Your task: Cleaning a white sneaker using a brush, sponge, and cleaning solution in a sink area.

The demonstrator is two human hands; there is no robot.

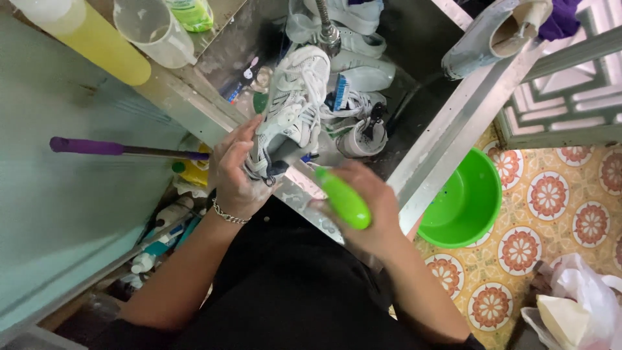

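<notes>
My left hand [234,174] grips the heel end of a white sneaker with dark stripes [289,107], held over a steel sink [447,123]. The shoe's toe points toward the tap [328,29]. My right hand [366,206] is closed around the green handle of a brush [342,197], which meets the shoe near its heel. A chain bracelet sits on my left wrist. Soapy foam covers the fingers of my left hand.
More white shoes [359,78] and a blue-bristled brush [340,91] lie in the sink. A shoe [486,35] rests on the sink's right rim. A green basin [463,201] stands on the patterned tile floor. A yellow bottle [84,32], a clear jug [152,29] and a purple-handled pole [116,149] are on the left.
</notes>
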